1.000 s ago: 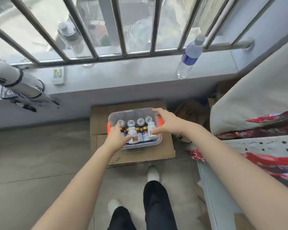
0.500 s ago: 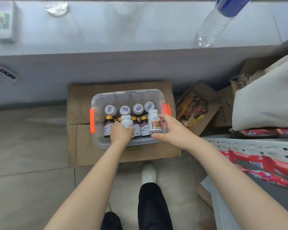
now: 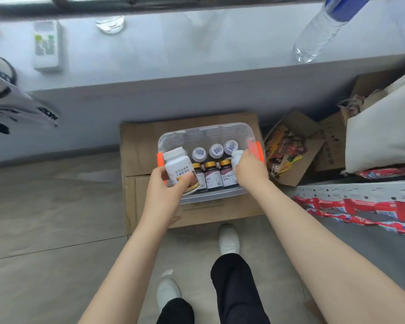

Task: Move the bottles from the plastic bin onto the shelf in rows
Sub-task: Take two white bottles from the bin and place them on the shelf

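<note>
bottle (image 3: pixel 178 168) in left hand (image 3: pixel 167 191), at bin (image 3: pixel 204 130) edge

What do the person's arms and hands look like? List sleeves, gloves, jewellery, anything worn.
Both arms are bare: the left forearm and right forearm show no sleeve up to the frame's edge. The left hand and right hand wear no gloves; no watch, bracelet or ring shows.
</note>
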